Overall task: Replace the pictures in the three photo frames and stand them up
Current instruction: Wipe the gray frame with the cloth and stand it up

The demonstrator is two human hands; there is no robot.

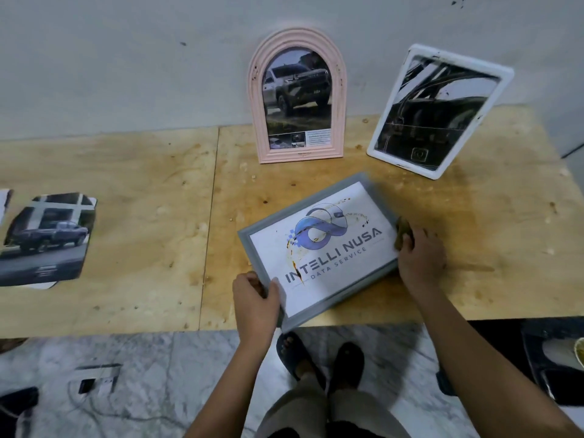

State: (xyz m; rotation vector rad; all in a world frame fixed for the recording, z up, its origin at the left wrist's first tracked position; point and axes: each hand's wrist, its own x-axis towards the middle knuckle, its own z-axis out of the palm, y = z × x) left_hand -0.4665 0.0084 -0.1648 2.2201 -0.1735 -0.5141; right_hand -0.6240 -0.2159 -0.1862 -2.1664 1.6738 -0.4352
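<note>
Grey photo frame (303, 206), where is it?

At the near edge of the bench (142, 200), turned at an angle. Its nearest corner pokes out past the edge above the floor (189, 358). It holds a white logo print (325, 229) reading INTELLI NUSA DATA SERVICE.

And the hands?

The left hand (256, 298) has the near left corner, with the thumb laid over the front and the fingers curled under, so its grip is closed on the frame. The right hand (418, 257) is at the right edge with its fingers curled onto it. That spot is blurred, so I'd say its grip is probably on the frame too.

Flat or lifted?

I cannot tell from this angle.

The other two?

The pink arched frame (255, 90) stands upright against the wall (126, 58) with a pickup truck picture in it. Just to its right, the white frame (458, 62) stands leaning back, holding a dark car picture. Well to the left, loose car prints (47, 238) lie flat on the bench.
</note>
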